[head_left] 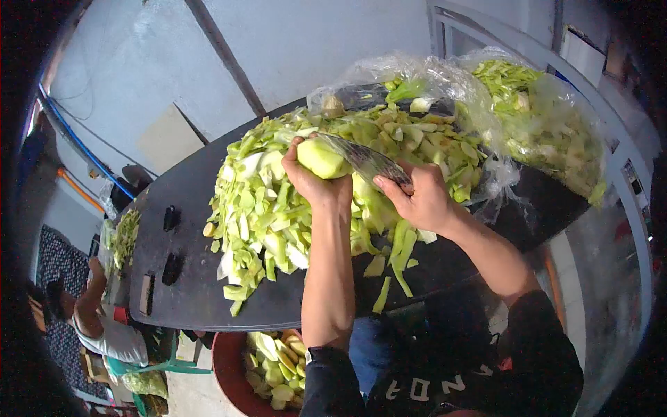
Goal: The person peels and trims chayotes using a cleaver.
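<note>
My left hand [313, 184] is wrapped around a peeled pale-green fruit [324, 160], whose exact kind I cannot tell. In my right hand [427, 199] is a broad-bladed knife [368, 161], its blade slanting up to the left and reaching the top of the fruit. Below and behind both hands spreads a large heap of green peelings [271, 222], heaped on a dark table [187, 278].
Clear plastic bags of green peelings [549, 132] stand at the table's far right. A reddish tub [229, 368] of pale cut pieces sits below the front edge. Small dark objects [172, 267] lie on the table's left. Another person [104, 326] sits at far left.
</note>
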Tool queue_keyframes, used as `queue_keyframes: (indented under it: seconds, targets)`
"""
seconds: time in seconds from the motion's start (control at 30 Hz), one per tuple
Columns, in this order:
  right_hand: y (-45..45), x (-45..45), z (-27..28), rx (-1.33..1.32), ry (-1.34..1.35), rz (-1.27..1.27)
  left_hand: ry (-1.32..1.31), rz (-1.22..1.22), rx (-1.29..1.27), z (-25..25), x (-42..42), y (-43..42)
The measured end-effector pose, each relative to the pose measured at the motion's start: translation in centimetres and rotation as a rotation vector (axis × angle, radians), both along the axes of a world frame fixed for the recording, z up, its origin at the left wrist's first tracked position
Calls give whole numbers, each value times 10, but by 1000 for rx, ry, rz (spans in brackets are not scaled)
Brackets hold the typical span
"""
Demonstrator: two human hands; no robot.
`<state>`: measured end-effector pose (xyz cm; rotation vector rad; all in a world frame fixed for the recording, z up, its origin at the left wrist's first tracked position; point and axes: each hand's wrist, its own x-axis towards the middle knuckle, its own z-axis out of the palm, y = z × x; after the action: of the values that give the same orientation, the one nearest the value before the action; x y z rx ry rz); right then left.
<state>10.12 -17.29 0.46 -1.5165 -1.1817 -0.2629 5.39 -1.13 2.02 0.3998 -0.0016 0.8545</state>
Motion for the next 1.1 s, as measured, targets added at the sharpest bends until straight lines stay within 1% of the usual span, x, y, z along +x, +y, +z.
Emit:
queue_keyframes:
  seconds: [0.03,0.17,0.27,0.33,0.37,0.43,0.47,0.53,0.57,0.6,0.63,0.67,0.73,0.77,0.8,0.83,0.87,0.93,0.97,1.0,1.03,1.07,1.1]
  targets:
    - [-2,6,-5,-115,-24,-8,53,2,-15,2,-1,-2]
    - [0,6,-5,-105,41,25,82,2,33,-1,1,0]
    - [-3,3,3,-173,42,-11,11,-50,-28,-2,4,-5]
    - [-7,5,9,-258,33,-17,105,3,47,-6,4,-4]
    - [-5,6,8,-259,32,-17,138,59,118,-7,5,-3]
    - [1,9,-1,-39,14,19,134,51,87,0,1,-9]
    - [3,10,-6,-36,14,16,126,41,58,2,0,-11]
    - [3,10,-10,-177,7,-25,108,3,43,-1,4,-14]
    - [0,10,-9,-181,8,-24,91,-29,27,-5,5,-14]
    - [-3,8,2,-196,62,-4,92,-25,24,-8,6,-11]
    - [-5,7,8,-207,117,15,134,43,74,-10,8,-8]
    - [-5,7,8,-203,119,16,175,109,127,-12,11,-5]
    - [-7,11,8,-297,138,17,180,106,121,-6,9,-8]
    - [-6,18,3,-296,134,12,164,22,130,-3,6,-8]
    - [-2,21,-2,-231,125,-3,151,-60,136,-1,2,-7]
    - [-1,24,-6,-171,119,-15,199,-66,201,0,-2,-2]
    - [-6,28,-8,-177,122,-12,235,-32,272,0,-5,2]
    - [-17,22,16,-177,235,98,245,-79,450,1,-16,15]
    - [-17,26,13,-174,284,170,250,-81,449,-1,-19,15]
    - [-20,25,14,-173,287,169,293,-97,561,-4,-23,15]
    - [-21,23,19,-207,384,164,336,-111,674,-5,-25,16]
    - [-21,22,21,-240,478,160,297,-144,600,-5,-24,16]
    - [-21,23,20,-241,480,162,299,-142,599,-7,-22,15]
